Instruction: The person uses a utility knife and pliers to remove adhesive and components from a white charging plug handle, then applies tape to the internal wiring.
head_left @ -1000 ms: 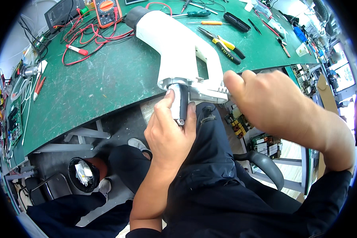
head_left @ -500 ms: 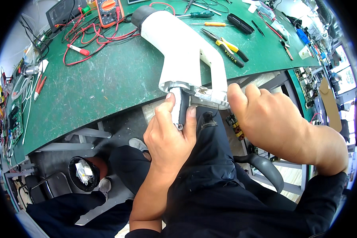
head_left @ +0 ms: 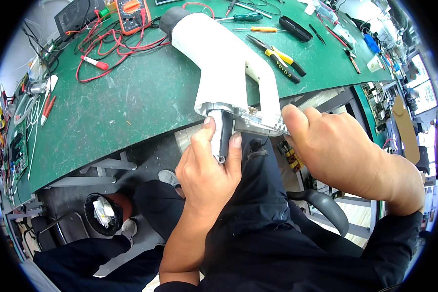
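Observation:
A white charging gun housing [head_left: 219, 58] with a dark grey nose lies across the bench's front edge, its open lower end toward me. Out of that end comes a short black-and-whitish thick cable stub [head_left: 223, 136]. My left hand [head_left: 207, 168] is closed on this stub, thumb on one side and fingers on the other. My right hand [head_left: 328, 143] is wrapped round a silver adjustable wrench [head_left: 258, 124], whose handle is mostly hidden in the fist. The wrench's jaws reach the metal collar at the housing's lower end; their exact grip is partly hidden.
On the green bench [head_left: 136, 97] lie yellow-black pliers [head_left: 282, 63], a green screwdriver [head_left: 241, 18], an orange multimeter [head_left: 132, 14] and tangled red leads [head_left: 117, 44]. Below stand a bin [head_left: 102, 214] and a chair armrest [head_left: 326, 207]. Another person's legs [head_left: 92, 258] show at lower left.
My right hand has shifted slightly, and more of the wrench shows beside its fingers. The wrench head has tilted a little lower at the right. My left hand stays on the stub.

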Motion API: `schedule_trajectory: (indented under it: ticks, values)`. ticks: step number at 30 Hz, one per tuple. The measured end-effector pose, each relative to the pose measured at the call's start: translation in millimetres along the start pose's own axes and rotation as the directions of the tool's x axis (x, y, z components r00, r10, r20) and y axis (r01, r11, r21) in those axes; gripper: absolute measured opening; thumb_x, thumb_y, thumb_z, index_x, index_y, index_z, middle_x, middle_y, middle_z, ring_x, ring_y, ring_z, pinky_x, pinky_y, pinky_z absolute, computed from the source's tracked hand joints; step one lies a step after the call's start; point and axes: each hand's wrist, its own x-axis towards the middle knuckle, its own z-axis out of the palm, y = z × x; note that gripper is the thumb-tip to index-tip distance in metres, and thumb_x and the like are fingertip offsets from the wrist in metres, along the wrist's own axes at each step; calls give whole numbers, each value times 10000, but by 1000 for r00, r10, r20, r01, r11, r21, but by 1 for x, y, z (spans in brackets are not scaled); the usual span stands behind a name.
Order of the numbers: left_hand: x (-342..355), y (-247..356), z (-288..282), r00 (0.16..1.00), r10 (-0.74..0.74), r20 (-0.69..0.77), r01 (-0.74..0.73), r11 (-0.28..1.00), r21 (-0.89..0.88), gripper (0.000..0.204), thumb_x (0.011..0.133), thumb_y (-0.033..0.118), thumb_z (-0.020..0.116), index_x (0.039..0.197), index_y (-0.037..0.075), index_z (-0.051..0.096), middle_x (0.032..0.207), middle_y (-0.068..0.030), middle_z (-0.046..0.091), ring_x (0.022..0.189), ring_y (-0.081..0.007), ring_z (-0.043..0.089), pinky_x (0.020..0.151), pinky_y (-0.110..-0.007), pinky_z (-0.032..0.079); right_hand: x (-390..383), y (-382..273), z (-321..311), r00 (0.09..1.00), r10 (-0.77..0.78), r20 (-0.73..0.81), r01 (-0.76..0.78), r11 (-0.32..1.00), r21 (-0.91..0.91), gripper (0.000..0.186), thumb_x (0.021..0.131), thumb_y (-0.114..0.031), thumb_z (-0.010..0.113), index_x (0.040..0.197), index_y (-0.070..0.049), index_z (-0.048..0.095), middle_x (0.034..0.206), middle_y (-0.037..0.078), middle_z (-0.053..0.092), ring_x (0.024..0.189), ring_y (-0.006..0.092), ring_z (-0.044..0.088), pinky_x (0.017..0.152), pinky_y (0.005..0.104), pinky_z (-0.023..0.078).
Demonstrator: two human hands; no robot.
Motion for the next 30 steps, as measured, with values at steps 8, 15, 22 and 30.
schedule_trajectory:
  ticks: [8, 15, 22, 30]
  values:
    - [-1, -1, 0, 1000, -14, 9, 14, 1000, -6, 405, 883, 216, 747, 1108, -63, 560, 935, -238, 693, 775, -386, 713, 673, -408, 574, -2, 0, 3, 1000, 12, -11, -12, 1000, 10, 312, 906, -101, 611, 1149, 49, 484, 758, 162, 607, 629, 342, 640, 535, 422, 498]
    - [-1, 0, 1, 999, -43, 12, 43, 999, -12, 420, 880, 221, 751, 1120, -66, 559, 918, -233, 692, 765, -385, 712, 666, -408, 571, -2, 0, 1, 1000, 9, -15, -8, 998, 55, 262, 921, -114, 602, 1098, 37, 482, 774, 179, 625, 647, 364, 645, 547, 442, 501]
    - [-3, 0, 1, 998, -63, 14, 64, 998, -19, 422, 886, 230, 744, 1134, -54, 554, 917, -236, 690, 769, -399, 706, 667, -424, 565, -2, 1, 5, 999, 6, -34, -2, 995, 103, 218, 922, -110, 600, 1041, 22, 472, 751, 183, 617, 646, 374, 637, 538, 450, 490]
    - [-4, 3, 0, 989, -133, 67, 135, 990, -27, 405, 932, 228, 689, 1184, -41, 521, 917, -255, 693, 811, -394, 720, 699, -421, 559, -5, 8, 13, 975, -101, -198, 123, 987, 105, 253, 770, -13, 645, 959, 71, 499, 699, 215, 624, 578, 358, 668, 502, 403, 541]
